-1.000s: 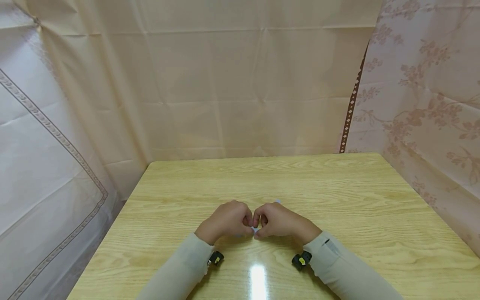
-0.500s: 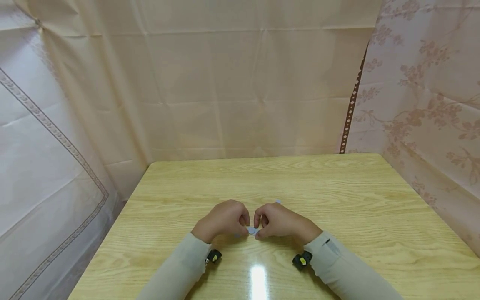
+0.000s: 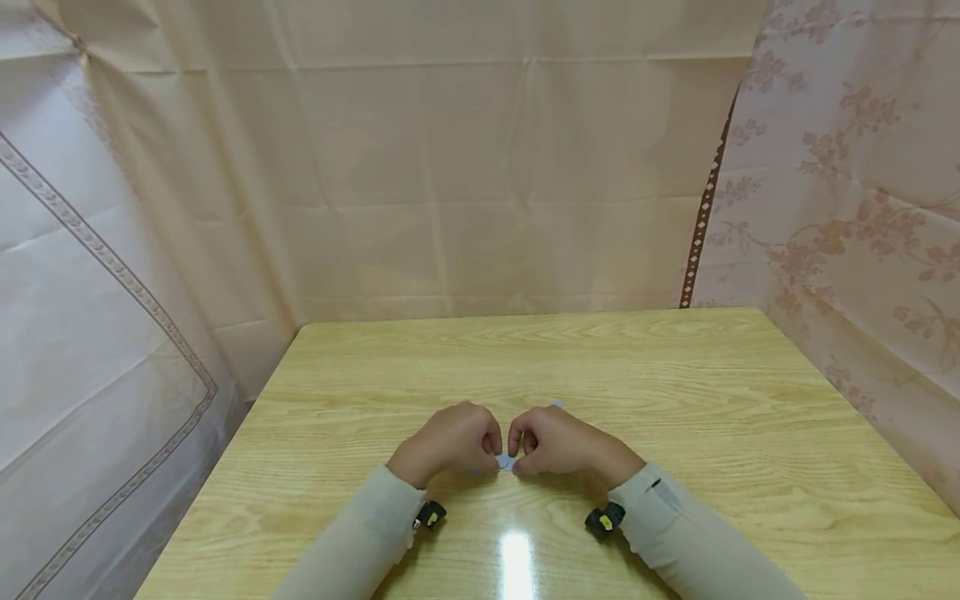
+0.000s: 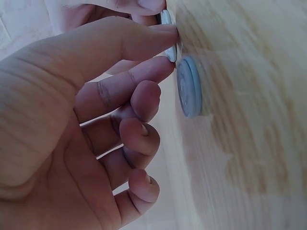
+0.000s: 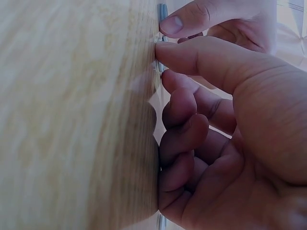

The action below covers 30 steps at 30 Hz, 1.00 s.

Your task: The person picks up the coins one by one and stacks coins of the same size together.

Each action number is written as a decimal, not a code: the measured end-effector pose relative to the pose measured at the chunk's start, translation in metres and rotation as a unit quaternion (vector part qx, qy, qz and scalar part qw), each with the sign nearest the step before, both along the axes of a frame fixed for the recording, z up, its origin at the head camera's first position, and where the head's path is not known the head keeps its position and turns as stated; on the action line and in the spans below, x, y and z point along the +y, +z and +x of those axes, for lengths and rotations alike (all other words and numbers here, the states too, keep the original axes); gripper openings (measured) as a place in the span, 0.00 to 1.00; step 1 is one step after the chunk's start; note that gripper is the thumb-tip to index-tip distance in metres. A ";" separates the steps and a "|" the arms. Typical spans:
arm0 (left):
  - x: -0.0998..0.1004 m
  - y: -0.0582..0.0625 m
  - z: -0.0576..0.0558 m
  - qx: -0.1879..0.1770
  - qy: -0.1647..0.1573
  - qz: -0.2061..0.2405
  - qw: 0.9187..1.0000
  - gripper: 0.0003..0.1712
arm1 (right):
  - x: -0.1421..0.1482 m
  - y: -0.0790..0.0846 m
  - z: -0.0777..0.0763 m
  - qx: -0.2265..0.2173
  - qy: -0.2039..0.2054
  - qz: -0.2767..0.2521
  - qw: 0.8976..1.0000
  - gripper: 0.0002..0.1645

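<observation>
At the middle of the wooden table [image 3: 645,392], both hands meet over a small pale-blue round disc [image 3: 503,461]. The left hand [image 3: 453,439] pinches its left side between thumb and forefinger; the disc's edge [image 4: 171,51] shows between those fingertips. From the other side, the right hand [image 3: 558,442] pinches it with thumb and forefinger, the other fingers curled. A second, thicker blue-grey disc [image 4: 190,87] lies on the table beside the left hand, partly covered by it in the head view. Past the right hand's knuckles, another pale-blue piece [image 3: 557,403] peeks out.
A beige cloth [image 3: 480,183] hangs behind the table, with a pale patterned cloth [image 3: 97,333] at the left and a flowered one [image 3: 862,208] at the right. Light glares off the table [image 3: 516,562] near the front.
The left hand has shifted a little left, then slightly back right, so more of the disc shows between the hands. The right hand stays almost still.
</observation>
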<state>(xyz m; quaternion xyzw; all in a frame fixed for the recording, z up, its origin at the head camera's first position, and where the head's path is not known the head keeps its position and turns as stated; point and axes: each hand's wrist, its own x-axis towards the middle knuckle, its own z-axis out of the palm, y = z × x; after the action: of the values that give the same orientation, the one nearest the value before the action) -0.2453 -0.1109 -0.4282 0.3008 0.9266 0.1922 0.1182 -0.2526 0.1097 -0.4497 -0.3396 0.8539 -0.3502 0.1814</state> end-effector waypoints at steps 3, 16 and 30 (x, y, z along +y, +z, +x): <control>0.000 0.000 0.000 -0.002 0.001 0.000 1.000 0.07 | 0.000 0.000 0.000 0.001 -0.001 0.001 1.000 0.07; 0.003 0.001 0.002 0.015 0.000 -0.009 1.000 0.07 | -0.002 0.004 0.003 0.006 -0.004 -0.002 1.000 0.07; 0.007 0.002 0.005 0.010 0.000 -0.004 1.000 0.07 | -0.001 0.003 0.002 0.001 -0.009 0.000 1.000 0.07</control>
<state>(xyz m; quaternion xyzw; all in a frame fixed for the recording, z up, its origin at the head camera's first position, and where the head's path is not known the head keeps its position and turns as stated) -0.2405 -0.1044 -0.4266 0.3023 0.9285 0.1857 0.1097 -0.2509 0.1084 -0.4462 -0.3325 0.8568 -0.3518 0.1778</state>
